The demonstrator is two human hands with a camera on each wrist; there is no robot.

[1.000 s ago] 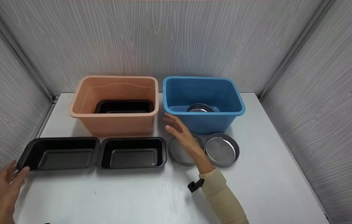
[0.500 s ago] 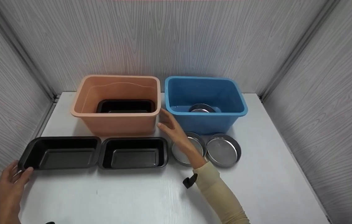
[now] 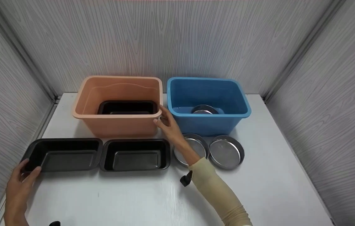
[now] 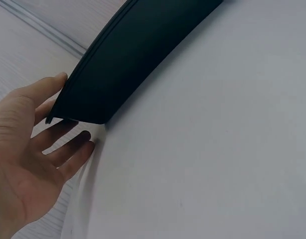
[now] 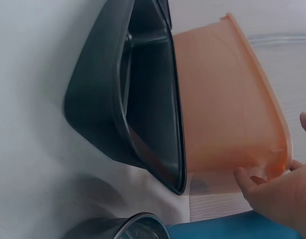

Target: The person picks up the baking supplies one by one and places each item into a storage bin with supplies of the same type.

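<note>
Black plastic is touched at the near left corner of the left tray [image 3: 63, 154] by the left hand [image 3: 20, 185], fingers [image 4: 68, 149] spread and loosely straight, on the tabletop [image 3: 133, 197]. The orange bin's [image 3: 118, 105] near right rim corner is met by the right hand [image 3: 168, 124], fingers lightly bent against it.

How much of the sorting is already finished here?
Done: one black tray lies in the orange bin, one metal pan in the blue bin. In hand: left hand touches the left black tray; right hand touches the orange bin's corner. Left: two black trays, two round pans on the table.
</note>
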